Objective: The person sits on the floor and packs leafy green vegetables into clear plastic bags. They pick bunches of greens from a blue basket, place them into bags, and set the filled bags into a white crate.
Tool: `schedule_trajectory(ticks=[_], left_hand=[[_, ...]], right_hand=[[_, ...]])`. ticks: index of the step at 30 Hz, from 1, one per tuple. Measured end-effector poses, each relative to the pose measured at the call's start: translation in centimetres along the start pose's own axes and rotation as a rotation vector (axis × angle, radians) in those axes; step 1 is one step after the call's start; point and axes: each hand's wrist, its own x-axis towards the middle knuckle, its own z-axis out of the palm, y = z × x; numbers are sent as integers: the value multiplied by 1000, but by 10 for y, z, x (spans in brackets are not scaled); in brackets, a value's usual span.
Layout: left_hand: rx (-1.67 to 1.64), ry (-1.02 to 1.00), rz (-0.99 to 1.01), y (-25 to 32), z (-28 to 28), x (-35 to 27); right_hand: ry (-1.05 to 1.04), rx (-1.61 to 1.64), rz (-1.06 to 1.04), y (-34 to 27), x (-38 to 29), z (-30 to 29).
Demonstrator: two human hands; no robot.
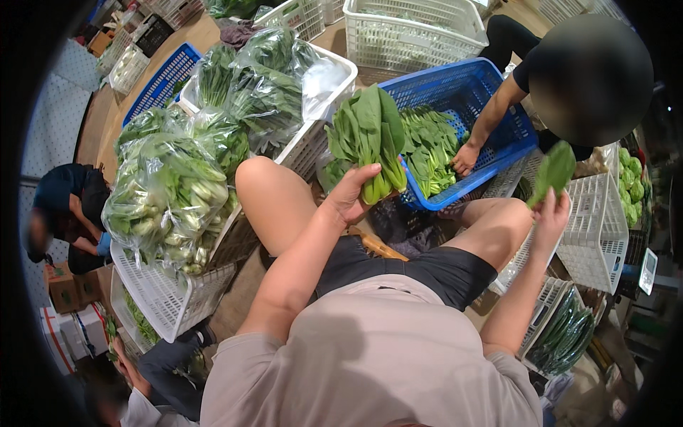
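A bunch of leafy greens with pale green stems (371,133) is held upright in my left hand (355,195), its thumb across the stems. Out to the right, my right hand (549,213) pinches a single green leaf (555,168) by its lower end. Between and beyond my knees stands a blue plastic crate (448,200) with more of the same greens (429,149) lying in its left part. A co-worker's hand (466,159) reaches into that crate and touches the greens.
At left, bagged pale-stemmed greens (176,197) are heaped on white crates (155,293). Bagged leafy greens (267,85) fill another white crate (341,69). At right are a white crate (595,235) and bagged long green vegetables (565,336). Co-workers sit or bend at right and left.
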Motion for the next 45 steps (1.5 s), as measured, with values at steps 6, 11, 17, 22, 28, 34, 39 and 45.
schedule_trajectory(ticks=[6,11,17,22,28,34,39,45], left_hand=[[99,60,23,-2,9,9],[173,92,-49,-5,16,11],[302,140,34,-5,47,-4],[673,218,-44,13,54,-21],[904,208,175,3,45,-13],[1472,271,380,-1,48,-11],[1749,281,405,-2,51,-17],[1253,338,299,29,25,-20]], right_hand=[[-41,-997,-49,62,3,-89],[-662,24,-49,-20,-53,75],[-849,155,-4,-30,-97,179],[-914,753,539,-20,-90,168],[-913,1146,808,3,-93,172],[-1008,1111,776,-3,-103,181],[-1043,863,703,8,-105,195],[-1139,1141,936,45,-88,215]])
